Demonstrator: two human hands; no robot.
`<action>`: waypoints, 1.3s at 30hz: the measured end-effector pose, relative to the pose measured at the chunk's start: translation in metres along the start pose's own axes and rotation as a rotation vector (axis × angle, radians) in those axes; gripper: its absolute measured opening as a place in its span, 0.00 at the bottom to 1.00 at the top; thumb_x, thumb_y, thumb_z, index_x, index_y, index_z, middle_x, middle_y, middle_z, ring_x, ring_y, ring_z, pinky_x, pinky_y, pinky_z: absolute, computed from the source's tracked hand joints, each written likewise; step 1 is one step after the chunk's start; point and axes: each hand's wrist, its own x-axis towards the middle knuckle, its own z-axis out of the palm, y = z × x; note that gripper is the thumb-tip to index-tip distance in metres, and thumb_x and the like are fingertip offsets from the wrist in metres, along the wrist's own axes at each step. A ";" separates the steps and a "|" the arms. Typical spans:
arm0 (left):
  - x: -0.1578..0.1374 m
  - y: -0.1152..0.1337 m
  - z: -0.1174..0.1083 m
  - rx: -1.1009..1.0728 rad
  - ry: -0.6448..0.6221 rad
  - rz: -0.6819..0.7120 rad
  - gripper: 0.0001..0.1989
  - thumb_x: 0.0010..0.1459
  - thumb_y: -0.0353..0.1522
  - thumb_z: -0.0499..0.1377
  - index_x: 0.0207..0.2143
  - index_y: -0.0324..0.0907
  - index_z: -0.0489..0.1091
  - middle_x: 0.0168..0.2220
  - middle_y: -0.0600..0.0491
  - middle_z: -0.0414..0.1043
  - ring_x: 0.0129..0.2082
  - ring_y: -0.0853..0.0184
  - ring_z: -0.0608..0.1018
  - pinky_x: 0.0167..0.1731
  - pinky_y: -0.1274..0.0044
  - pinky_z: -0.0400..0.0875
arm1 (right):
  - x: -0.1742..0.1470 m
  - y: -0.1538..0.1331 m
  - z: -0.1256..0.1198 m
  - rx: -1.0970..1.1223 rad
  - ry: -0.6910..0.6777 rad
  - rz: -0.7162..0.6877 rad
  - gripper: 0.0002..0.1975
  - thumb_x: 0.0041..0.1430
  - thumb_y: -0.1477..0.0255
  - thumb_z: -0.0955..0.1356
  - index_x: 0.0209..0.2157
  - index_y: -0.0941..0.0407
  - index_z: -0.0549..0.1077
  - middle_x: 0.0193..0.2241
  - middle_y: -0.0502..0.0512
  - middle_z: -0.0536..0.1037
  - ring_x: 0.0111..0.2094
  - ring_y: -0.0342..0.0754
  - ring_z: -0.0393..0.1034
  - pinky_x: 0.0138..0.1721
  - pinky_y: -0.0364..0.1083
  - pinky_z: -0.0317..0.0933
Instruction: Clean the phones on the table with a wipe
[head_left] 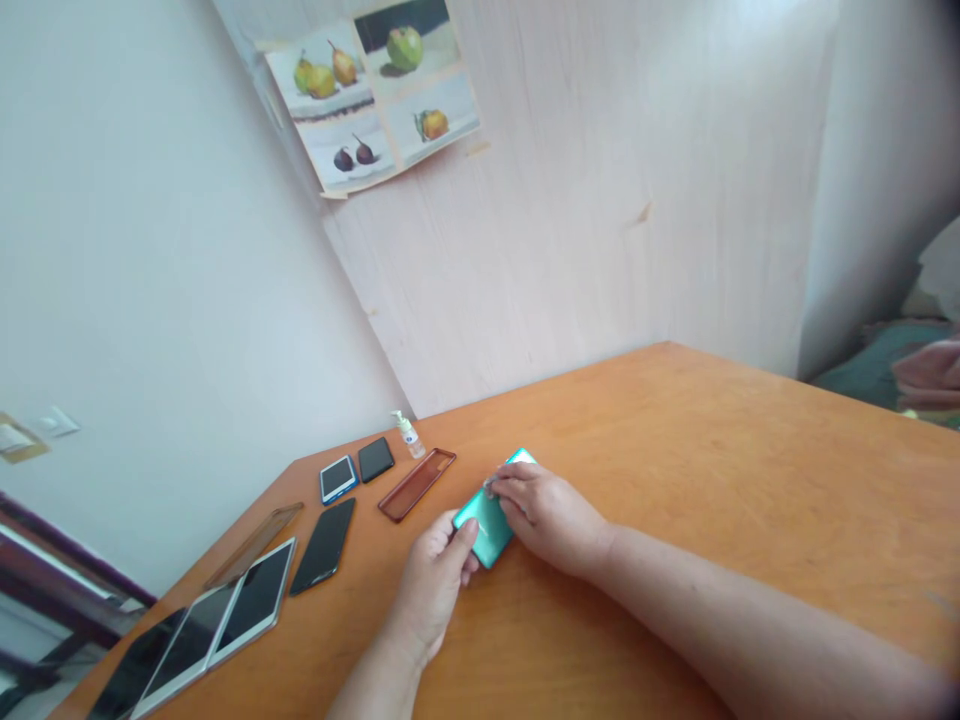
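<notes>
The pump bottle (409, 438) stands upright near the far left edge of the wooden table (750, 480); its lower part looks see-through, and what fills it is too small to make out. Just beside it, a reddish-brown phone case (417, 487) lies flat, with the rim up and the table's colour showing through. A paler amber case (255, 545) lies farther left, next to a large black phone (324, 547).

The teal phone (486, 530) is in front of the person, tilted between both hands, its glossy back facing up. The left hand (435, 575) grips its near left end, thumb flat on the back and fingers curled beneath. The right hand (551, 520) reaches over the far half, fingers bent and drawn closely together around a small whitish scrap (490, 488) pressed to the phone's surface.

The right fingers cover much of the scrap, so its material cannot be told. They also hide part of the phone's far half; its underside is out of sight, and whether it touches the table cannot be told. Both forearms run out of the picture at the bottom and right. At lower left, a dark flat device (139, 665) is cut off by the frame.
</notes>
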 end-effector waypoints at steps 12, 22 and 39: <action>0.008 -0.005 -0.009 -0.154 -0.026 -0.034 0.21 0.56 0.48 0.63 0.39 0.40 0.70 0.26 0.58 0.64 0.25 0.72 0.66 0.24 0.82 0.59 | -0.012 -0.026 0.001 0.054 -0.216 -0.092 0.24 0.65 0.73 0.62 0.62 0.61 0.66 0.64 0.64 0.63 0.65 0.53 0.57 0.64 0.50 0.54; 0.007 -0.004 -0.012 -0.177 -0.056 -0.061 0.20 0.57 0.47 0.63 0.39 0.39 0.70 0.27 0.57 0.65 0.25 0.73 0.66 0.25 0.82 0.59 | -0.011 -0.016 0.003 -0.019 -0.220 -0.012 0.25 0.66 0.70 0.61 0.63 0.60 0.64 0.65 0.64 0.61 0.66 0.56 0.53 0.65 0.56 0.50; 0.009 -0.006 -0.014 -0.204 -0.075 -0.064 0.17 0.56 0.43 0.62 0.40 0.39 0.71 0.29 0.56 0.68 0.28 0.71 0.69 0.28 0.80 0.60 | -0.016 -0.027 0.000 0.006 -0.313 -0.041 0.23 0.66 0.66 0.62 0.60 0.55 0.68 0.65 0.59 0.62 0.64 0.55 0.58 0.62 0.51 0.56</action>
